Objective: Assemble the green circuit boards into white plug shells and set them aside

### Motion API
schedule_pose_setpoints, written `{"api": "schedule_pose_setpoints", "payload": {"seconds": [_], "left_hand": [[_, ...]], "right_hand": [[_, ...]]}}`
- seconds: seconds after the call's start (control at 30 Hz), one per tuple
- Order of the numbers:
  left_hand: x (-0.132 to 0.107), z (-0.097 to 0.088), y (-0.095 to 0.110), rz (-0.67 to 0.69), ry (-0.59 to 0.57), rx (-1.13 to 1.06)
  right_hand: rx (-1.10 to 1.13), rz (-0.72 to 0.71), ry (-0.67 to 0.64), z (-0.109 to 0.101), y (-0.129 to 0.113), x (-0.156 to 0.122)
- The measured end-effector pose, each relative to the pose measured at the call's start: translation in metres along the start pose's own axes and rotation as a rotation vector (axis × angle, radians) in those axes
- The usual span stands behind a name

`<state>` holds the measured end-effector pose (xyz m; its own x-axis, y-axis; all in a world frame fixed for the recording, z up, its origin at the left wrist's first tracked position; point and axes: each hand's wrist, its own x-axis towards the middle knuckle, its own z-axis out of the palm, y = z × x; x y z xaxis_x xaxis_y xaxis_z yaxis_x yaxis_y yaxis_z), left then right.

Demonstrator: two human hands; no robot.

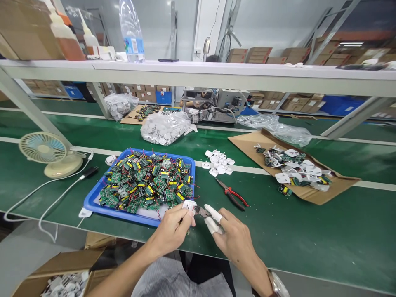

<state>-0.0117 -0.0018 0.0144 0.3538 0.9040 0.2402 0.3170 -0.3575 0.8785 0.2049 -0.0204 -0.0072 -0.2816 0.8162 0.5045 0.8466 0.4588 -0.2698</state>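
Note:
My left hand [173, 227] pinches a white plastic plug cover [189, 205] just off the front right corner of the blue tray. Beside it, my right hand [235, 238] holds a pair of pliers [202, 212], whose metal jaws touch or nearly touch the cover. White finger cots sit on the right thumb and forefinger; the pliers' handles are hidden. Green circuit boards [148, 181] with red wires and yellow parts heap the blue tray [88, 202]. Red-and-black long-nose pliers [231, 194] lie on the green bench, near a small pile of white plug covers [220, 163].
Right of the pile, a cardboard sheet [247, 144] bears boards and white pieces. A bag of white parts [167, 126] lies behind the tray. At left stand a small fan [46, 152] and cables. A shelf [198, 70] spans the bench; a carton [46, 268] sits below.

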Motion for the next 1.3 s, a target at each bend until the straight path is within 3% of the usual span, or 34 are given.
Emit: {"api": "schedule_pose_setpoints", "payload": {"seconds": [0.17, 0.27, 0.33, 0.47, 0.6, 0.87, 1.07, 1.3], "left_hand": [[-0.002, 0.003, -0.006, -0.079, -0.041, -0.117], [-0.004, 0.008, -0.009, -0.132, -0.056, -0.231], [-0.004, 0.009, -0.010, -0.110, -0.040, -0.214], [-0.006, 0.007, -0.008, -0.058, -0.003, -0.133], [-0.008, 0.010, -0.001, -0.012, 0.041, -0.038], [-0.010, 0.012, 0.009, 0.148, 0.076, 0.077], [-0.009, 0.008, 0.004, 0.255, 0.047, 0.112], [-0.007, 0.001, 0.006, 0.275, -0.006, 0.159]], "right_hand": [[0.496, 0.298, -0.117, 0.003, -0.009, -0.002], [0.612, 0.401, -0.056, -0.005, -0.013, 0.002], [0.479, 0.278, 0.030, -0.012, -0.011, 0.004], [-0.049, -0.044, 0.157, -0.022, -0.004, 0.002], [-0.308, -0.084, 0.163, -0.023, -0.008, -0.002], [-0.356, -0.136, 0.171, -0.023, -0.016, 0.001], [-0.131, -0.081, 0.186, -0.012, -0.009, -0.008], [0.377, 0.132, -0.043, 0.001, -0.008, -0.021]]}}
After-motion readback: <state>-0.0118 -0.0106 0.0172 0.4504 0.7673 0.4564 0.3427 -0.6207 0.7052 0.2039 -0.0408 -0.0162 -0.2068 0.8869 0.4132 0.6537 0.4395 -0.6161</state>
